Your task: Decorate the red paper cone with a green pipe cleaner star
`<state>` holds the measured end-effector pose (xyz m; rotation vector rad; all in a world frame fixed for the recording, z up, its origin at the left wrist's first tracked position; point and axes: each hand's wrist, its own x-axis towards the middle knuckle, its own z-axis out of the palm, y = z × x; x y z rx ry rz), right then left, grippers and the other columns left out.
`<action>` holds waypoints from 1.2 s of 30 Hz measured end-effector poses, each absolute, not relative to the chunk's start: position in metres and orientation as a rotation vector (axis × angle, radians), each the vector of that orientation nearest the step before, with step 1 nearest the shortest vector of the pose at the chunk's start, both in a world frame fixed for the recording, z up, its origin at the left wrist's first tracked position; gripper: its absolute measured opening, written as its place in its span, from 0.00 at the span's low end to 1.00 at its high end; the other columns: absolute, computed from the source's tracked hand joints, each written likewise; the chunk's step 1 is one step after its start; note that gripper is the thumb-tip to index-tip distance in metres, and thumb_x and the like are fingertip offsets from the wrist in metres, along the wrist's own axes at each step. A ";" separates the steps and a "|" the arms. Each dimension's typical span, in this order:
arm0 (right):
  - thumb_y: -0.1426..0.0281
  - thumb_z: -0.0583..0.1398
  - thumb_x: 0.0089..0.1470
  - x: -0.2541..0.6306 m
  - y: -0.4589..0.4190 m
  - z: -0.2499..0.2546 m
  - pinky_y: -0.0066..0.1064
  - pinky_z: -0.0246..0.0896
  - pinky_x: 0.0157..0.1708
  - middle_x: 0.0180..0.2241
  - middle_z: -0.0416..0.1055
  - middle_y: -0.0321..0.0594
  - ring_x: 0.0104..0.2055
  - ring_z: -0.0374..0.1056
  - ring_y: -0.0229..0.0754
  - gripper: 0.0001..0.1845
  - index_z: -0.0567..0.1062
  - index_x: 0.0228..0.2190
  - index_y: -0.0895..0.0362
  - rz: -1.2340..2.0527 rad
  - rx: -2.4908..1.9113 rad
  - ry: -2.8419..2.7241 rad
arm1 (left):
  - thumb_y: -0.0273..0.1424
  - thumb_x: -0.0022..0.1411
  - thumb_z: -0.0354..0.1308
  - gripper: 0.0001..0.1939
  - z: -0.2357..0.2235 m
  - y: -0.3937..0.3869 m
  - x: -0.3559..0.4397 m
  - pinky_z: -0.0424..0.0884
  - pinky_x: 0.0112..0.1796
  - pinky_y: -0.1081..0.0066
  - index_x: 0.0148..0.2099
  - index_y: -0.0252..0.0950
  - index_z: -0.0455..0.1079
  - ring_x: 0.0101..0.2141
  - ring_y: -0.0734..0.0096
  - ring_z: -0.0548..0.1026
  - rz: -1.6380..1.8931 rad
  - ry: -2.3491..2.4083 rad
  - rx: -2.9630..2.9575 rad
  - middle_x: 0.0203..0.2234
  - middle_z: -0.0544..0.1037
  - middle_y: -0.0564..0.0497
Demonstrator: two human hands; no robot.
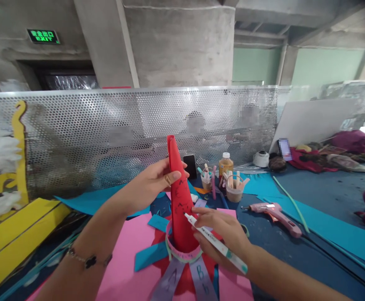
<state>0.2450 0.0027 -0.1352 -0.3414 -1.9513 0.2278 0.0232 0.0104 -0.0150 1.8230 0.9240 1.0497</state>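
A tall red paper cone (181, 225) stands in the middle, with small dark pen marks on its front. My left hand (159, 179) is closed around its upper part, thumb in front and fingers behind. My right hand (221, 234) grips a white marker pen (214, 240) with a teal end. The pen's tip points at the cone, touching or very near its surface. Around the cone's base runs a pink paper ring (185, 255). Purple strips lettered in green, such as the B strip (202, 276), and blue strips (151, 256) spread out below it.
Pink sheets (122, 255) lie under the work. A pink glue gun (276, 215) with a black cord rests at right. Behind stand cups of pens (235, 192), a juice bottle (225, 165) and a phone (190, 166). A perforated metal panel (157, 108) borders the table; yellow board (16, 238) lies left.
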 end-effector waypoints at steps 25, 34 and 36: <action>0.76 0.59 0.58 0.245 0.003 -0.137 0.32 0.77 0.46 0.40 0.82 0.44 0.50 0.79 0.46 0.10 0.70 0.41 0.52 0.090 -0.429 -1.986 | 0.47 0.67 0.62 0.23 -0.017 0.014 0.021 0.74 0.50 0.53 0.57 0.39 0.69 0.52 0.50 0.76 1.051 0.938 1.809 0.50 0.78 0.43; 0.77 0.59 0.59 0.251 0.007 -0.142 0.35 0.75 0.49 0.49 0.80 0.46 0.53 0.78 0.46 0.13 0.69 0.43 0.51 0.194 -0.430 -2.001 | 0.48 0.67 0.60 0.24 -0.016 0.014 0.020 0.74 0.49 0.52 0.58 0.39 0.68 0.53 0.50 0.75 1.031 0.935 1.838 0.51 0.78 0.42; 0.77 0.59 0.59 0.250 0.007 -0.140 0.35 0.75 0.48 0.49 0.80 0.46 0.52 0.78 0.45 0.12 0.69 0.43 0.51 0.196 -0.423 -1.999 | 0.48 0.67 0.61 0.24 -0.016 0.014 0.020 0.74 0.49 0.52 0.58 0.39 0.68 0.52 0.50 0.76 1.038 0.939 1.831 0.52 0.77 0.42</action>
